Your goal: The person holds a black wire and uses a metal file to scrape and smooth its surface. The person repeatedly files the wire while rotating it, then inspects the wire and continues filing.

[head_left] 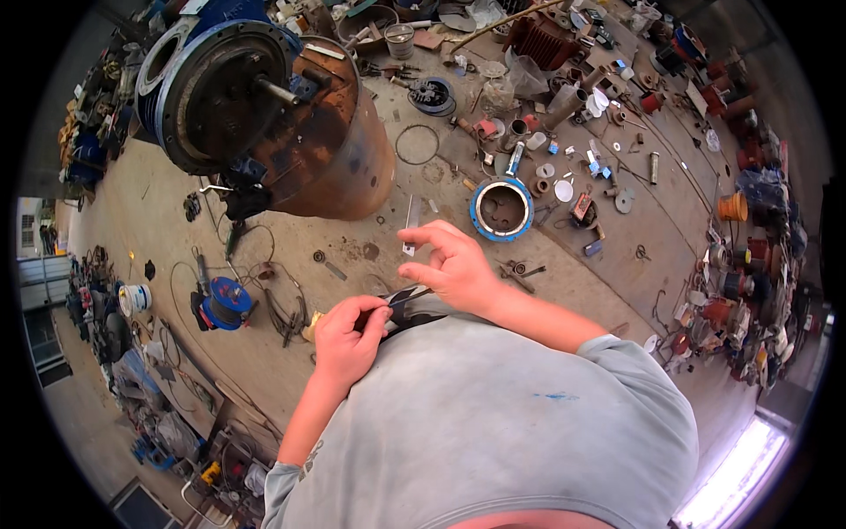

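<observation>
My right hand (449, 269) is in front of my body, index finger and thumb curved and apart. A narrow, flat grey metal strip (412, 210) passes behind the index fingertip and appears held there, its lower end showing between finger and thumb. Lower and to the left, my left hand (345, 339) is closed, thumb against the bent index finger. A thin dark strip (404, 298) runs from its fingertips toward my right wrist; its kind is unclear. Dark, partly hidden material lies behind it at my shirt's edge.
A large rusty drum (357, 163) bears a blue-rimmed round machine part (225, 97) ahead on the left. A blue flanged ring (502, 209) lies on the floor ahead. Left stands a blue cable reel (226, 302) with loose cables. Tools and metal parts crowd the right side.
</observation>
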Motion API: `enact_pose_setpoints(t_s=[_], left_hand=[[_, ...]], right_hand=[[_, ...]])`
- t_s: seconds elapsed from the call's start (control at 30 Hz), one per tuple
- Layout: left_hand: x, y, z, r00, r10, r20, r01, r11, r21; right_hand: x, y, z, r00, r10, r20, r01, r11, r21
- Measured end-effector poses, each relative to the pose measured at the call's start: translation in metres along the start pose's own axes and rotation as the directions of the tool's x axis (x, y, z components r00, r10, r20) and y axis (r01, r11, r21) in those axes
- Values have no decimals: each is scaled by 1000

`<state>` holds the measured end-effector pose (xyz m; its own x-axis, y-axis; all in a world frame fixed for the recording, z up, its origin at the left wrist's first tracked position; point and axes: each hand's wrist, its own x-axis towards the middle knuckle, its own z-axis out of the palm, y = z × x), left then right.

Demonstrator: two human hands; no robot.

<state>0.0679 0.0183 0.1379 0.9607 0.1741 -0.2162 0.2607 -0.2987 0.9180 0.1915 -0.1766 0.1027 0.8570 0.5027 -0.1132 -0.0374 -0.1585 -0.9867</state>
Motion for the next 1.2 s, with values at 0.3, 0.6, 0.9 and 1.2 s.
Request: enact_pose_setpoints(t_s=[0.3,0.6,0.9,1.2], left_hand=[[31,-29,-68,977,207,43,-207,978,4],[36,-74,-125,978,-75,197,127,956,-263],[33,-105,-223,938,53,343,-6,991,-137],[28,-141,-298,963,146,228,-139,989,-48]], right_hand=[[16,-40,71,989,-66,-131,49,991,-128],[36,-50,132,967,-45,-251,23,995,-92],[60,-54,128,878,-38,-477,76,995,59],[88,-89,113,789,-92,-607,155,986,53]])
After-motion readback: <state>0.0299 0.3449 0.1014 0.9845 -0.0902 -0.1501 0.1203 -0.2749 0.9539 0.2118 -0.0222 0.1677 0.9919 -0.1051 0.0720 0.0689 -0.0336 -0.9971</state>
